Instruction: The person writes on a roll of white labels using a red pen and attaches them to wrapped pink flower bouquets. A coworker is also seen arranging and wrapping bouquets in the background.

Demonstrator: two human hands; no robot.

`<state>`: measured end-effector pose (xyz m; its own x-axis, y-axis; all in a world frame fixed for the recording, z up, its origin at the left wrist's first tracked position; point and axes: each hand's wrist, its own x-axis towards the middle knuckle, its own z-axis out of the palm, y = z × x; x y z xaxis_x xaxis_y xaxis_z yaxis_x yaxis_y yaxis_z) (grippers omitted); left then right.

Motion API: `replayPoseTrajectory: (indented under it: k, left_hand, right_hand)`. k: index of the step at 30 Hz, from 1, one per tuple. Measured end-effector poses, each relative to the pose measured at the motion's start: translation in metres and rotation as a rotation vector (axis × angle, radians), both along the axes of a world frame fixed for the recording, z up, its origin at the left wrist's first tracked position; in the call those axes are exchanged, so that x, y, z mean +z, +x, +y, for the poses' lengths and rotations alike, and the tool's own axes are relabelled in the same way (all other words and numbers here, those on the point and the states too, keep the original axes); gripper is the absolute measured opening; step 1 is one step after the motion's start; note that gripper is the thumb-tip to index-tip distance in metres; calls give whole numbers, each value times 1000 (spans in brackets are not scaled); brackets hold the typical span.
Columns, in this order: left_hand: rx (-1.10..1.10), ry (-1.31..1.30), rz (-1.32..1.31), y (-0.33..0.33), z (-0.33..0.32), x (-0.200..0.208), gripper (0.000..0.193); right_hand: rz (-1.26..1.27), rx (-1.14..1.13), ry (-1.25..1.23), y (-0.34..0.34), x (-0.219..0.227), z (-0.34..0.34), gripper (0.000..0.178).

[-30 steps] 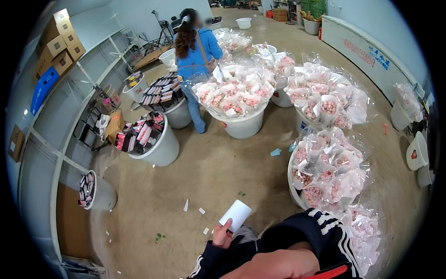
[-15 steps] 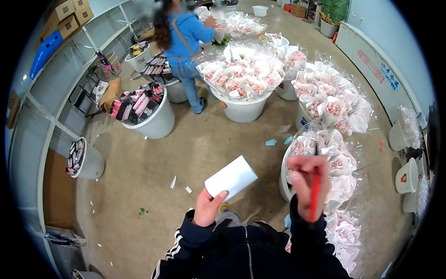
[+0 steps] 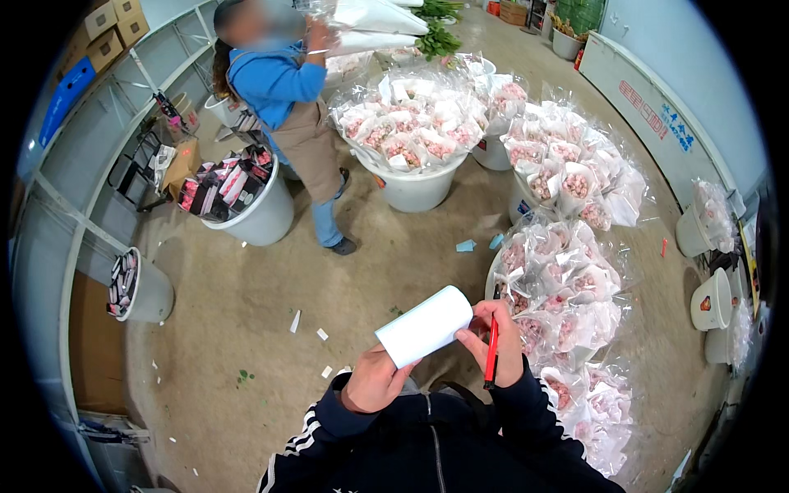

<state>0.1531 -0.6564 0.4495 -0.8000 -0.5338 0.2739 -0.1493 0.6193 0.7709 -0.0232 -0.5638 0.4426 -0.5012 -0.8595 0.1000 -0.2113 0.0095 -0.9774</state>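
A white paper pad point(image 3: 422, 327), its sheet slightly curled, is tilted in front of my chest. My left hand point(image 3: 374, 383) grips its lower left end, with the fingers mostly hidden beneath. At the pad's right end, my right hand point(image 3: 508, 345) touches the edge with its thumb. That same hand holds a red marker pen point(image 3: 492, 352) with a black end, standing nearly upright against the fingers. Just beyond the right hand is a tub of pink flower bouquets point(image 3: 567, 283) in clear and white wrapping.
More bouquet tubs point(image 3: 411, 187) stand ahead and right. A co-worker in a blue top point(image 3: 275, 82) carries white-wrapped bunches point(image 3: 374, 41) with green stems. Tubs of dark packets point(image 3: 255, 215) stand left, beside metal shelving point(image 3: 78, 238). Paper scraps point(image 3: 295, 321) litter the floor.
My right hand has come down from its raised position to the pad's right end, marker still held. The pad has shifted slightly right. The co-worker has turned rightward and now holds wrapped bunches up.
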Motion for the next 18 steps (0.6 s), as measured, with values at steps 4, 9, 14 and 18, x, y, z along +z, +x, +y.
replayPoseTrajectory:
  k: [4,9,14,18]
  left_hand:
    - [-79,-135,43,4,-2,-11,25]
    - [-140,-136,21,2,2,-12,27]
    - [-152,-10,34,-3,8,-14,26]
    - [-71,292,-38,6,20,-19,25]
  right_hand:
    - [-42,61,16,-4,-1,7,35]
    - [-182,89,-188,4,-18,12,32]
    - [-326,19,-174,16,-32,21,30]
    - [-421,9,-143,26,-48,31,29]
